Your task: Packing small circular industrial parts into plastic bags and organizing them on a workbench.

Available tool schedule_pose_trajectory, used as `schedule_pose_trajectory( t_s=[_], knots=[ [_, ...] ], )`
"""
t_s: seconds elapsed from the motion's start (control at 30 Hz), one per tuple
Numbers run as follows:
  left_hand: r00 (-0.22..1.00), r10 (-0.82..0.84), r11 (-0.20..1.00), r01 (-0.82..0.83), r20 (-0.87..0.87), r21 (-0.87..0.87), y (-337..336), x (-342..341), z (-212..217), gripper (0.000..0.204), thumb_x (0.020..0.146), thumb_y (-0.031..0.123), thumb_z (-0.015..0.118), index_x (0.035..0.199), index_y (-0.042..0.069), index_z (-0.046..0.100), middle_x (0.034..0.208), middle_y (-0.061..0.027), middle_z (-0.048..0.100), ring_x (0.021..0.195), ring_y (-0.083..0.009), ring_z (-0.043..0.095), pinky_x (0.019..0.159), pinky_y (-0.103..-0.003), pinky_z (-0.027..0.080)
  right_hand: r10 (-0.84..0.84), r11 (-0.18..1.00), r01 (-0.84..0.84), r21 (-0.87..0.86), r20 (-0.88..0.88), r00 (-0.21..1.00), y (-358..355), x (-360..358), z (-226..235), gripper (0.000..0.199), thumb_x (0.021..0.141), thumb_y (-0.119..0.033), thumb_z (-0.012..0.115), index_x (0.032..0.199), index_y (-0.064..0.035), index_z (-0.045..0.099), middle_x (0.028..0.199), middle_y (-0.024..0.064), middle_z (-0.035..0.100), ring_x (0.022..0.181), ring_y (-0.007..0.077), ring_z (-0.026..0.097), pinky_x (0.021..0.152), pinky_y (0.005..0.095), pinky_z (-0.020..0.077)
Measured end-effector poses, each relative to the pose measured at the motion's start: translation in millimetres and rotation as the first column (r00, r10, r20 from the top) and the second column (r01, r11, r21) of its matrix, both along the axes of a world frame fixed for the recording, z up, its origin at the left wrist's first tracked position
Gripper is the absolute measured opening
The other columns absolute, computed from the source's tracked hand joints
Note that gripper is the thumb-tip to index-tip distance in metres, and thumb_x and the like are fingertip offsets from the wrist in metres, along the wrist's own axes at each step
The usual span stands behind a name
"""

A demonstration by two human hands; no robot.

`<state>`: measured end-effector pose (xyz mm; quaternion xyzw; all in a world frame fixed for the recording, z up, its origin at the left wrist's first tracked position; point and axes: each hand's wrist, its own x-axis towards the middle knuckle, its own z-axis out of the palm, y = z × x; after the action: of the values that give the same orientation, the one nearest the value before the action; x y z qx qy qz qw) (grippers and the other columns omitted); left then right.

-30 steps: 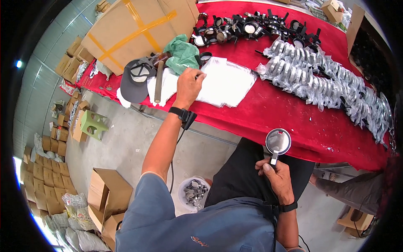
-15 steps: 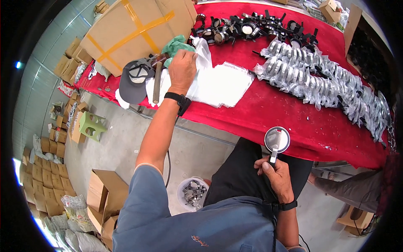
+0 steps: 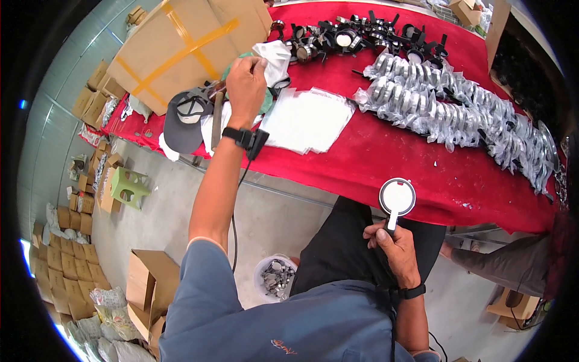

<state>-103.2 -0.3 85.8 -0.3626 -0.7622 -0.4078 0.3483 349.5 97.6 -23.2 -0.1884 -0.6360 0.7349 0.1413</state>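
Head view: the right hand (image 3: 395,247) grips a round, stiff, probably light magnifier (image 3: 397,197) by its handle, at five o'clock from centre. The left hand (image 3: 246,75), at eleven o'clock, pinches a limp clear plastic bag (image 3: 274,57), slippery and best held by its edge.

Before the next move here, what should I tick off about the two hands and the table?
1. Right hand grips the handle of the round magnifier: ok, fingers wrapped, lens upright.
2. Left hand has a clear plastic bag lifted: ok, pinched above the table.
3. Only one bag taken from the flat stack of bags: cannot tell.
4. Bag mouth open: cannot tell, crumpled.
5. Free space on the red tablecloth near the person: ok.
6. Bagged pieces lie apart from the unbagged black ones: ok.
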Motion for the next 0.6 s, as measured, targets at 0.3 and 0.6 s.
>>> schedule_pose_trajectory(
  t_s=[0.3, 0.6],
  knots=[
    [0.838, -0.466, 0.883, 0.463, 0.284, 0.083, 29.1, 167.5, 1.1, 0.005, 0.098, 0.006, 0.074, 0.099, 0.001, 0.075, 0.088, -0.0033, 0.069, 0.078, -0.0099, 0.061, 0.067, -0.027, 0.048, -0.304, 0.946, 0.313, 0.089, -0.101, 0.947, 61.3, -25.5, 41.2, 0.039, 0.101, -0.034, 0.072, 0.113, 0.0031, 0.076, 0.096, 0.0036, 0.073, 0.078, 0.0102, 0.062, 0.073, 0.0292, 0.0525],
    [0.790, -0.612, 0.788, 0.603, -0.046, -0.129, 57.7, 266.1, -42.0, 0.016, 0.083, 0.000, 0.085, 0.094, 0.002, 0.073, 0.089, -0.0095, 0.069, 0.074, -0.0251, 0.068, 0.061, -0.036, 0.055, -0.378, 0.915, 0.326, -0.237, -0.225, 0.898, 71.7, -17.7, 42.5, 0.040, 0.101, -0.034, 0.077, 0.117, 0.0029, 0.073, 0.098, 0.0048, 0.072, 0.080, 0.0110, 0.061, 0.075, 0.0282, 0.0520]
  ],
)
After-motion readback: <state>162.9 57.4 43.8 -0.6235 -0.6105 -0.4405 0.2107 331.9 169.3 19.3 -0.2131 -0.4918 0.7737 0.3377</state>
